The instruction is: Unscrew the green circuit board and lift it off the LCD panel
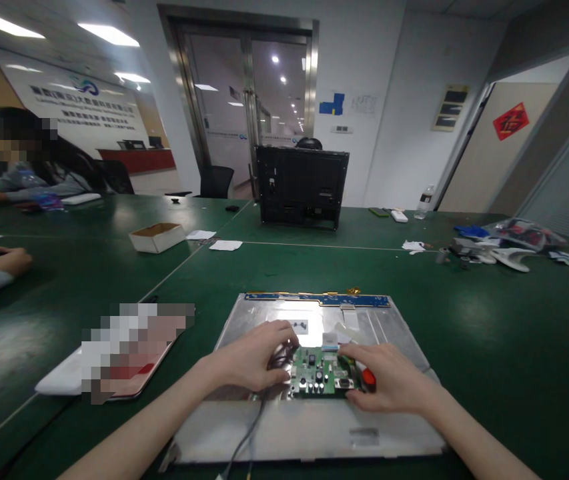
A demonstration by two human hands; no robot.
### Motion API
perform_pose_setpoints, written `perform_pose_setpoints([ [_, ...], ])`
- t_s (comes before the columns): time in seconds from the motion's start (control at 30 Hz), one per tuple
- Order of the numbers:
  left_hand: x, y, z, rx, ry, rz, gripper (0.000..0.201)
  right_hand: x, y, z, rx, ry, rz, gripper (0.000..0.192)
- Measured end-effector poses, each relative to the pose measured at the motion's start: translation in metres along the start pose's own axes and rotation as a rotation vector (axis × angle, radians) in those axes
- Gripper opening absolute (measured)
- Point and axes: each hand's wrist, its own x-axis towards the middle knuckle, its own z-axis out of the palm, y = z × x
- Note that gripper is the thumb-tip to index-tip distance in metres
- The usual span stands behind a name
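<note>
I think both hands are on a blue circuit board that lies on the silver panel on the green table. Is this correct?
Not quite. The head view shows that the circuit board under the left hand and right hand is green, not blue. The rest holds: it lies on the silver panel, which rests on the green table.

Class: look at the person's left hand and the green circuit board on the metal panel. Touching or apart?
Touching. In the head view the left hand has its thumb and fingertips against the left edge of the green circuit board.
</note>
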Motion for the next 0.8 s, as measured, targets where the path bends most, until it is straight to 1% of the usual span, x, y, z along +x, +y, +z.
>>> perform_pose_setpoints([
  [0.13, 0.000, 0.000, -0.001, -0.018, 0.012, 0.030, 0.030, 0.001, 0.001, 0.000, 0.013, 0.004, -0.005, 0.049],
  [0.23, 0.001, 0.001, -0.002, -0.018, 0.010, 0.043, 0.031, 0.001, 0.003, 0.000, 0.004, 0.000, -0.013, 0.048],
  [0.53, 0.001, 0.003, 0.001, -0.004, -0.025, -0.002, 0.051, 0.000, 0.006, 0.002, 0.001, -0.041, 0.014, 0.060],
  [0.7, 0.002, 0.001, 0.003, 0.017, -0.023, 0.003, 0.056, -0.003, 0.012, -0.006, 0.066, -0.038, 0.057, 0.071],
  [0.8, 0.002, -0.003, 0.006, 0.018, -0.016, 0.023, 0.058, -0.006, 0.019, -0.013, 0.102, -0.010, 0.126, 0.069],
])
